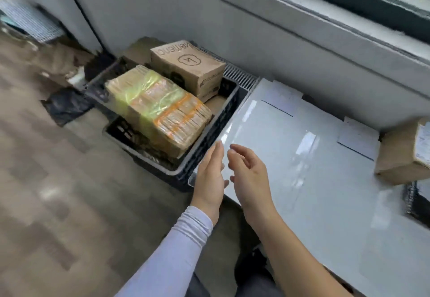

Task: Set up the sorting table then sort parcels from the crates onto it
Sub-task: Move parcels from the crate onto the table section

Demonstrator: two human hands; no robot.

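left hand [210, 175]: we see it held out flat, fingers straight and together, palm turned toward the other hand, grasping nothing; it hangs over the near corner of the table, by the crate's rim.
left sleeve [172, 252]: pale lilac, it covers the forearm to the wrist.
right hand [249, 173]: released too, fingers loosely spread and a little bent, holding nothing; it hovers just beside the left hand above the table's left edge. the forearm is bare.
sorting table [309, 180]: glossy white top, under and to the right of our hands. pale paper labels [357, 136] lie on its far part.
black crate [209, 138]: on the floor just ahead and left of the hands, its side against the table's left edge.
wrapped parcel [160, 108]: a big block in clear film with green and orange bands, lying tilted in the crate, straight ahead of the left hand.
printed carton [188, 66]: brown cardboard, in the crate beyond the wrapped parcel, nearer the wall.
second crate [102, 82]: black, further out to the left, partly hidden behind the parcel.
small cardboard box [404, 154]: well to the right of the right hand, at the table's right edge, with a white sticker on one face.
black bag [66, 105]: on the floor far left of the hands.
floor [58, 192]: grey-brown planks, blurred.
wall and window ledge [302, 28]: grey, beyond the table and the crates.
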